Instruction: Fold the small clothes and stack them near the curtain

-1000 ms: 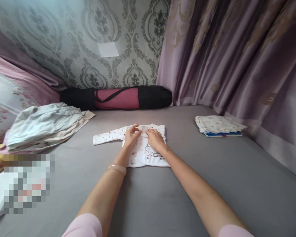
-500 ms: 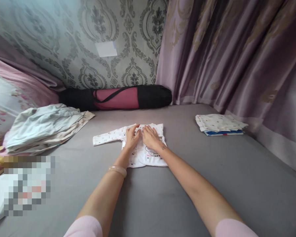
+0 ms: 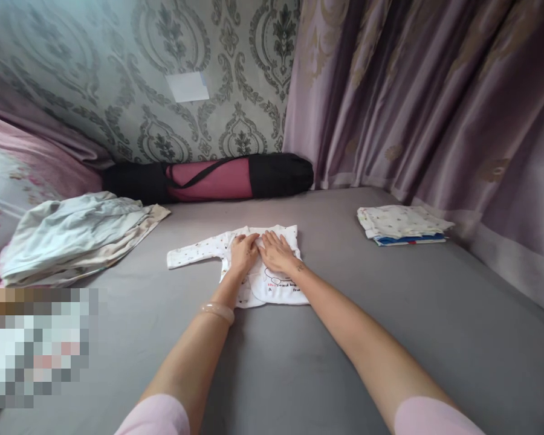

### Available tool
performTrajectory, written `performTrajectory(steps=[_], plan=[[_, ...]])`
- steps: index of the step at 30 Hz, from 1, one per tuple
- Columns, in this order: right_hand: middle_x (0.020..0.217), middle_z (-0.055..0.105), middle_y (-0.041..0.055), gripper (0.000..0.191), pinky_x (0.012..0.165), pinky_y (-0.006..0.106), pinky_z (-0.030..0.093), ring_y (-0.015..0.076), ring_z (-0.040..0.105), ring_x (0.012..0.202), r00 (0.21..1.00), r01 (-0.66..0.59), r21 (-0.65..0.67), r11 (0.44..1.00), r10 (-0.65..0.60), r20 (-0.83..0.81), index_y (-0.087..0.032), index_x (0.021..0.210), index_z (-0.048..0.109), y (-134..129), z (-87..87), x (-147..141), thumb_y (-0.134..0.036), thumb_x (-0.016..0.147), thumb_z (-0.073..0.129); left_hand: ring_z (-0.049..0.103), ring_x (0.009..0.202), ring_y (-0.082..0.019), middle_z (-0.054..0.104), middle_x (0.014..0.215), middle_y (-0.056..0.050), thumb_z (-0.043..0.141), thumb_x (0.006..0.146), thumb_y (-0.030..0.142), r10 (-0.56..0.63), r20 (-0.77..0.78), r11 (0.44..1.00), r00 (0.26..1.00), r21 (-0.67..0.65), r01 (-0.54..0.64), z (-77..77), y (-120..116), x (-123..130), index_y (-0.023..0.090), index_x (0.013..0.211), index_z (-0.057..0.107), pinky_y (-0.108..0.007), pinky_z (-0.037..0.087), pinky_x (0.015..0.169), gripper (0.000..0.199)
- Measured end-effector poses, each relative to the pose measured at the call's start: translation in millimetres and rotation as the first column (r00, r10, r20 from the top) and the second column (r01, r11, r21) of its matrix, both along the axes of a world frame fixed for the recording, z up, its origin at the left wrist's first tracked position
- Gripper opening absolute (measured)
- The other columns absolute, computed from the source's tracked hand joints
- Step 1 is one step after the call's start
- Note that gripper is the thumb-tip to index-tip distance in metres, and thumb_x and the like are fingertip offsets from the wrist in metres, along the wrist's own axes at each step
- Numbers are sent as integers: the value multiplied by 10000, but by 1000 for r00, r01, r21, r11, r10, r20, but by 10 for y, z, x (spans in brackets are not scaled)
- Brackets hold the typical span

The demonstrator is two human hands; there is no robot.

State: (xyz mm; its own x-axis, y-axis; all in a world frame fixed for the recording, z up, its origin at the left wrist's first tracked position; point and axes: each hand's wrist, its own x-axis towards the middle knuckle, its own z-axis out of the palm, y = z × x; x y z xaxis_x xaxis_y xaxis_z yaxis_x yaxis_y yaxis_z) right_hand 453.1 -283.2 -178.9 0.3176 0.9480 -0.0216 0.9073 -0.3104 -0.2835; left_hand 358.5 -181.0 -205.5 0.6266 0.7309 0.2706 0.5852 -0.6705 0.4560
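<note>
A small white baby shirt with a tiny print and some lettering lies on the grey sheet. One sleeve stretches out to the left, while the right side is folded in over the body. My right hand rests flat on the upper part of the shirt, fingers stretched out. Close beside it, my left hand presses on the shirt's upper middle, its fingers extended and slightly bent. The two hands nearly touch, and part of the shirt is hidden beneath them.
To the left lies a loose heap of pale clothes. A folded stack of clothes sits at the right. A black and dark pink long bag lies along the wall, and purple curtains hang at the right.
My left hand has moved slightly closer to the right hand and lies flatter on the shirt. My right hand stays nearly in place. The view has shifted a little.
</note>
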Motion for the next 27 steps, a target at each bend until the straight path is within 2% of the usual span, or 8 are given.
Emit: performTrajectory(steps=[7,15,20,27], plan=[[1585,171,173,686,1175,411,32,264,103,1469,985,164,22,986,-165,55,16,1501,224,-68,-71,79,-435,986,188,500,1225,-242,674,1193,-24,428,866,161,-18,-55,1000,998,2,18,9,6,-4,278,1227,647,-365,374,1058,438],[1572,203,201,673,1172,411,84,294,134,1457,942,320,-17,947,-317,113,55,1484,238,-209,-33,268,-386,974,235,454,1268,-265,604,1326,21,398,884,176,-52,-92,997,994,-54,48,69,-19,-30,263,1266,614,-377,331,1095,448],[1569,207,209,656,1155,394,150,296,186,1443,922,372,-17,928,-367,121,50,1481,248,-303,-28,381,-359,967,243,430,1299,-263,582,1345,27,389,883,181,-70,-121,994,990,-96,59,120,-35,-59,290,1286,588,-380,313,1103,463],[1563,226,211,640,1155,425,147,292,202,1437,897,430,2,903,-428,112,40,1484,240,-335,-35,369,-339,969,241,404,1321,-275,553,1376,18,389,886,207,-82,-120,991,989,-116,68,107,-27,-62,299,1301,568,-406,271,1122,462]])
